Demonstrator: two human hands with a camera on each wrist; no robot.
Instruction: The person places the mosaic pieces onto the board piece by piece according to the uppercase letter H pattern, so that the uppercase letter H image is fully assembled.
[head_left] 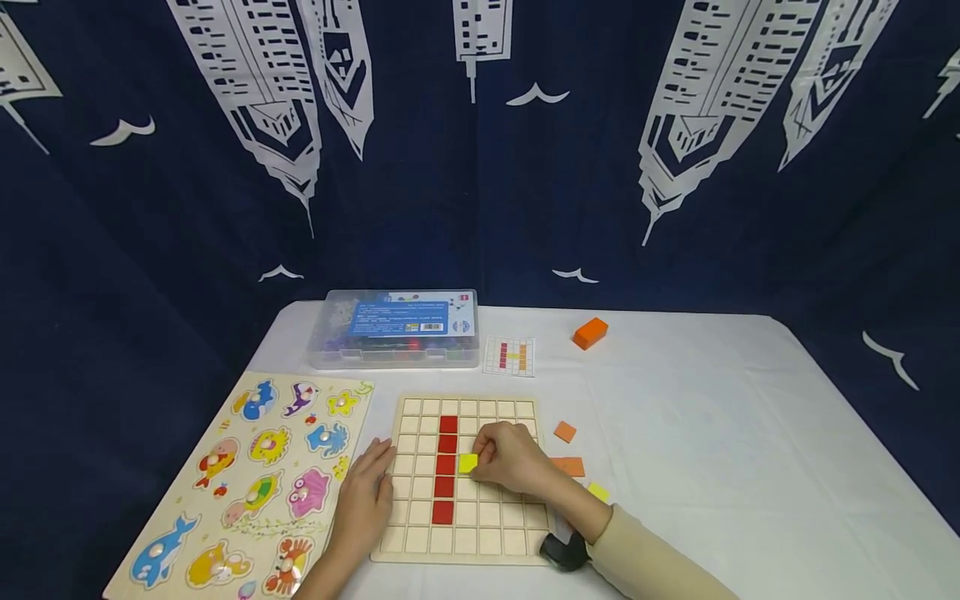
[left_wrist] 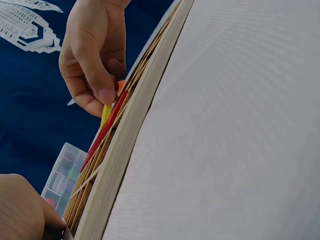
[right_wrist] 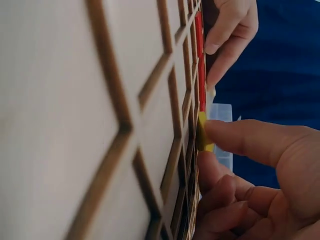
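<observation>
A wooden grid board (head_left: 467, 541) lies flat, with a column of several red square tiles (head_left: 444, 487) set in its cells. My right hand (head_left: 513, 458) pinches a yellow square tile (head_left: 468, 463) between thumb and fingers, directly right of the middle red tile. In the right wrist view the yellow tile (right_wrist: 202, 131) is close over the grid, its lower part hidden by the fingertips. At the board's left edge rests my left hand (head_left: 364, 502), its fingers extended along the rim and holding no tile.
Right of the board lie orange tiles (head_left: 567, 466) and a yellow tile (head_left: 597, 492). An orange block (head_left: 591, 333) sits farther back. Behind the board are a pattern card (head_left: 509, 357) and a clear plastic case (head_left: 397, 354). A sea-animal puzzle board (head_left: 176, 475) is at left.
</observation>
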